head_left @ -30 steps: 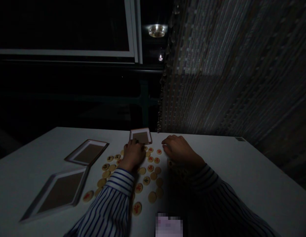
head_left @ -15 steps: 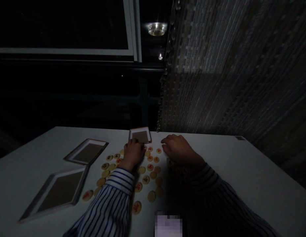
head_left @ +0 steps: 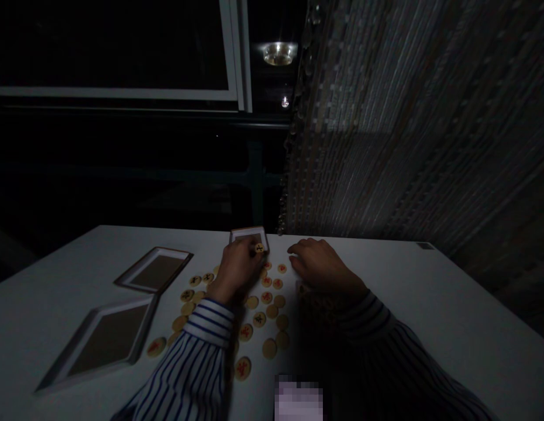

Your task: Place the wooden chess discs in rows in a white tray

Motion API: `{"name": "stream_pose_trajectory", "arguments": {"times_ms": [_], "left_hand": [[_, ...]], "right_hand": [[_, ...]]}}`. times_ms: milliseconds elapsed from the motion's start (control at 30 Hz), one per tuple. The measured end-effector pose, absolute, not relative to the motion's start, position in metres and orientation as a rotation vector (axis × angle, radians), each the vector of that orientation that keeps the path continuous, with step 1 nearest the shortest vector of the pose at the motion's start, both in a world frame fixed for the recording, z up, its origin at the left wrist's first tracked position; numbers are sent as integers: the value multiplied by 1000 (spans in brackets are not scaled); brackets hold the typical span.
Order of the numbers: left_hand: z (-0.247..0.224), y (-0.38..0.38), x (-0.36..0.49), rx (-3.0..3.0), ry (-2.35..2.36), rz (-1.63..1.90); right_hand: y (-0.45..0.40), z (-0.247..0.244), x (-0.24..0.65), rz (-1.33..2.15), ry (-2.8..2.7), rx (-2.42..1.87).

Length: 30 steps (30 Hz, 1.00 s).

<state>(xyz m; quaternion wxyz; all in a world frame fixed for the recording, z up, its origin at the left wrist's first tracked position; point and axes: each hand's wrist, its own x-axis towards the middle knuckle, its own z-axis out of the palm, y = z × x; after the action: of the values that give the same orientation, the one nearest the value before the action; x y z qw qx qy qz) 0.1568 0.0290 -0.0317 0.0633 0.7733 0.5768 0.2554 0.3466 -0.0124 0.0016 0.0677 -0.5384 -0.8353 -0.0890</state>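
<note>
Round wooden pieces with red or black characters, some blank side up, lie scattered over the white table. My left hand [head_left: 240, 264] grips one piece with a black character [head_left: 259, 248] between its fingertips, raised in front of the small box at the back [head_left: 265, 238]. My right hand [head_left: 318, 261] rests at the right of the pieces, fingers curved, near a red-marked piece [head_left: 282, 268]; its fingertips seem to hold nothing. Beneath my right wrist, more pieces lie in deep shadow and are hard to make out.
Two shallow open boxes, one farther back [head_left: 188, 260] and one nearer [head_left: 143, 330], lie on the left of the white table [head_left: 430, 304]. A bead curtain [head_left: 355, 175] hangs behind the table at the right. A small dark rectangle [head_left: 425, 246] marks the far right corner.
My left hand has taken hold of a black-marked piece and lifted it slightly up from among the others. My right hand has barely moved.
</note>
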Motion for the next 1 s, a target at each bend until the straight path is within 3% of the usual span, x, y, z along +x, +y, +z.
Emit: {"name": "stream_pose_trajectory", "arguments": {"times_ms": [333,1000], "left_hand": [[-25,29,160,1989,1210,1159],[-6,3,191,1631,912,903]], "right_hand": [[-19,8,347,-268,-2482,-1597],[-40,15,379,-175,-2423,-1659]]}}
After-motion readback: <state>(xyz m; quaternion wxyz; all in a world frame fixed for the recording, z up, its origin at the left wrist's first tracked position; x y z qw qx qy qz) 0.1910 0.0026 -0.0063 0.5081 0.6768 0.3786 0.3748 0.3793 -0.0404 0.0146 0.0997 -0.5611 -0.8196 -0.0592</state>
